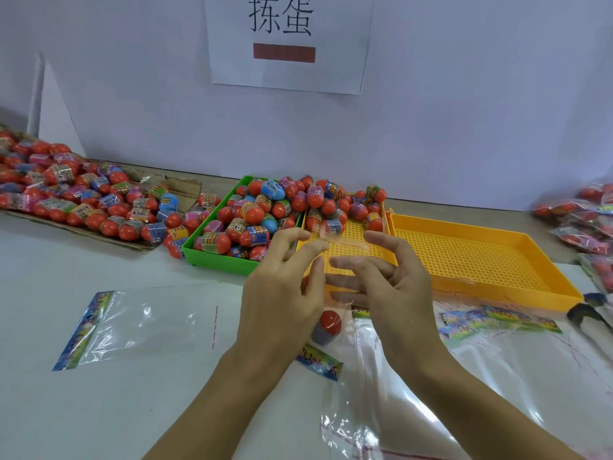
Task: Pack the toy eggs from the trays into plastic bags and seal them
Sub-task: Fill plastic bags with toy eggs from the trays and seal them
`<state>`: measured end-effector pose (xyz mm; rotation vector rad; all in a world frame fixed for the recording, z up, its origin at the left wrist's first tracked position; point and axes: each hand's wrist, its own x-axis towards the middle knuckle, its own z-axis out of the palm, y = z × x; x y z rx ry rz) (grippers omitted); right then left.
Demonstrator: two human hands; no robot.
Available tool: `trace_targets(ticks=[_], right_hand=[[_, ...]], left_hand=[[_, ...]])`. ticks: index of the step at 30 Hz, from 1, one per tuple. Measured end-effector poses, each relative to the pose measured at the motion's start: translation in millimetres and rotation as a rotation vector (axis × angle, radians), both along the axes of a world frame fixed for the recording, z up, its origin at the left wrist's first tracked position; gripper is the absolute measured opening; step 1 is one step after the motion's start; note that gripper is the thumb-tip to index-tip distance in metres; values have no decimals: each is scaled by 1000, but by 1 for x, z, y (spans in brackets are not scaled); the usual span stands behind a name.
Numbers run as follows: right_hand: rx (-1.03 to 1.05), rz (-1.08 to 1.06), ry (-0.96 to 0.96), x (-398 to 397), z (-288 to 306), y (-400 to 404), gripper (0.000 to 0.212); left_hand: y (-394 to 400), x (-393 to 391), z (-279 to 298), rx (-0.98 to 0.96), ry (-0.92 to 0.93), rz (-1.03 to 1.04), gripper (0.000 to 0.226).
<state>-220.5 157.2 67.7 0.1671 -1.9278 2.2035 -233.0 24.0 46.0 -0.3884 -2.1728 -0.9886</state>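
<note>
Stock unpacked: green tray (212,260) at 11 o'clock heaped with toy eggs (252,214); filled bags (577,224) at 3 o'clock. In progress: left hand (282,293) and right hand (391,287) pinching a clear bag (335,242) mouth, one egg (326,327) inside, seal pending.

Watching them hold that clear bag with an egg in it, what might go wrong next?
Judging from this moment:
1. The bag in hand is clear and limp; the left hand and right hand only pinch it, so the egg inside might slip out.
2. Eggs heaped above the green tray rim may roll off.
</note>
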Motion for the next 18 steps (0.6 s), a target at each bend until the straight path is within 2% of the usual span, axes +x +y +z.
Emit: trace_targets(ticks=[6,8,10,11,15,18], right_hand=[[54,83,2,-1,0,7,39],[48,105,-68,-5,5,11,34],[91,121,-182,-12,11,17,43],[123,137,-233,-15,14,19,41],[145,182,-387,-24,22,25,6],[143,167,-429,-29,30,29,4]], left_hand=[[2,0,-2,-4,-96,-58,34],[1,-1,-3,-13,-73,-66,24],[1,-2,-4,-38,-53,-63,11],[1,-2,-4,-44,-50,-65,7],[-1,-3,-2,-39,-14,-93,4],[-2,-2,4,32,25,-136,7]])
